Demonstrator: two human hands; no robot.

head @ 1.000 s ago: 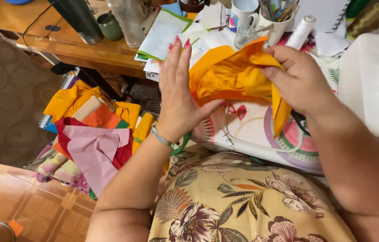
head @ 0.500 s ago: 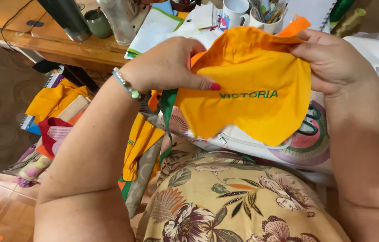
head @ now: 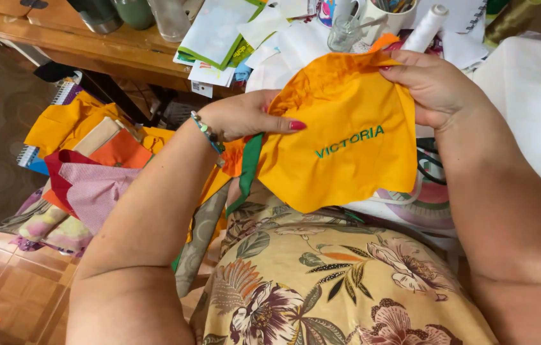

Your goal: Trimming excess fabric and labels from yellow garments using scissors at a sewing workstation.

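Note:
I hold an orange piece of cloth (head: 341,160) with green stitched lettering and a gathered top edge, spread out in front of my chest. My left hand (head: 245,118) pinches its left edge, thumb on the front, beside a green strip of cloth (head: 248,169) that hangs below. My right hand (head: 433,86) grips the upper right corner. The cloth hangs down over my flowered dress (head: 321,281).
A white sewing machine (head: 533,102) stands at the right. The wooden table (head: 91,45) behind holds papers (head: 213,32), a glass (head: 344,32), a thread spool (head: 427,25) and bottles. A heap of coloured fabric pieces (head: 85,172) lies at my left, above a tiled floor (head: 8,281).
The cloth was bunched up between my hands a second ago; now it is opened flat and held slightly lower. My left hand went from a flat open palm to pinching its left edge.

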